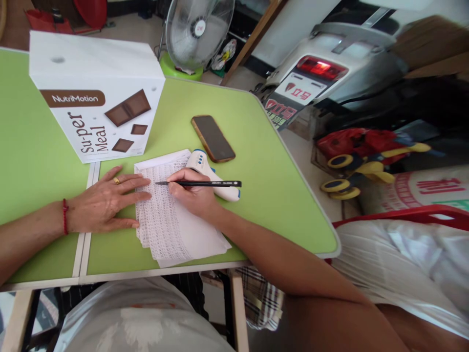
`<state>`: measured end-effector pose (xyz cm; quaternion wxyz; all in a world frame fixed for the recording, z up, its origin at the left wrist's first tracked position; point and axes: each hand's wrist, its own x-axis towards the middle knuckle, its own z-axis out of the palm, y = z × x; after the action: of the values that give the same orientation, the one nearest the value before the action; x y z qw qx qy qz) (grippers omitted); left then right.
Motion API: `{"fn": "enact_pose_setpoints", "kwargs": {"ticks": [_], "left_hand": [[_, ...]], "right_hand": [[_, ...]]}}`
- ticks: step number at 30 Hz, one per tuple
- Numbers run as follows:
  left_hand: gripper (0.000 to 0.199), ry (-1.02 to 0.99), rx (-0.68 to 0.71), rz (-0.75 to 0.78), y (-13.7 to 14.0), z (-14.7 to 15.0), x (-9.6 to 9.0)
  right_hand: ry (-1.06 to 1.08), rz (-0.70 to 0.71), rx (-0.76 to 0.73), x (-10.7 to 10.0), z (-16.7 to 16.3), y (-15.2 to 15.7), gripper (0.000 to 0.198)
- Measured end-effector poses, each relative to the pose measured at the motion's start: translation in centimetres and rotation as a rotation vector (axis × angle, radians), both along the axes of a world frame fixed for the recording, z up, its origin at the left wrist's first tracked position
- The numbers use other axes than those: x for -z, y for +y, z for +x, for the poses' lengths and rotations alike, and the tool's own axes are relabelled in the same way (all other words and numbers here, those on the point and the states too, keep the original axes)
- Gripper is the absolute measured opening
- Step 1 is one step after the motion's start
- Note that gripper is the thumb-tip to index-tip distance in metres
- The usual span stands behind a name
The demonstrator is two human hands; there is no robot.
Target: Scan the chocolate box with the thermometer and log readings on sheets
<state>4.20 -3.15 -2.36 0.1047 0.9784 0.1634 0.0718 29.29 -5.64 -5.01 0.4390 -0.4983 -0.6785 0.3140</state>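
My right hand grips a black pen, its tip on a small stack of white paper sheets. Rows of handwriting cover much of the top sheet. With fingers spread, my left hand lies flat, its fingertips on the left edge of the sheets. Partly behind my right hand rests a white handheld device with blue buttons, shaped like a forehead thermometer. Beyond it lies a phone in a brown case, screen dark.
A white NutriMotion box stands on the green folding table, behind my left hand. Past the table are a fan and a white scooter. At right, a person in white sits close to the table's corner.
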Motion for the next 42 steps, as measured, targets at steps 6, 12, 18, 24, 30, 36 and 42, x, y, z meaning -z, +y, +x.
{"fn": "enact_pose_setpoints", "kwargs": {"ticks": [6,12,18,24,30,36,42], "left_hand": [[0.052,-0.011,-0.001,0.002,0.03,0.02,-0.01],[0.052,-0.019,-0.002,0.006,0.08,0.00,0.01],[0.051,-0.013,-0.007,-0.005,0.14,0.00,0.08],[0.051,-0.020,-0.011,-0.025,0.08,-0.01,0.00],[0.051,-0.019,-0.007,-0.023,0.10,-0.03,0.03],[0.052,-0.012,-0.006,-0.006,0.10,0.00,-0.04],[0.051,-0.014,-0.010,-0.016,0.06,0.01,0.04]], "right_hand": [[-0.031,0.005,-0.041,-0.07,-0.15,-0.09,0.006],[-0.020,0.015,-0.086,-0.32,-0.21,-0.11,0.007],[-0.033,0.011,-0.084,-0.33,-0.17,-0.11,0.006],[-0.014,0.004,-0.076,-0.18,-0.13,-0.05,0.006],[-0.013,0.021,-0.041,-0.20,-0.19,-0.03,0.006],[-0.009,0.007,-0.048,-0.22,-0.16,-0.06,0.005],[0.000,-0.002,-0.041,-0.13,-0.16,-0.04,0.005]]}}
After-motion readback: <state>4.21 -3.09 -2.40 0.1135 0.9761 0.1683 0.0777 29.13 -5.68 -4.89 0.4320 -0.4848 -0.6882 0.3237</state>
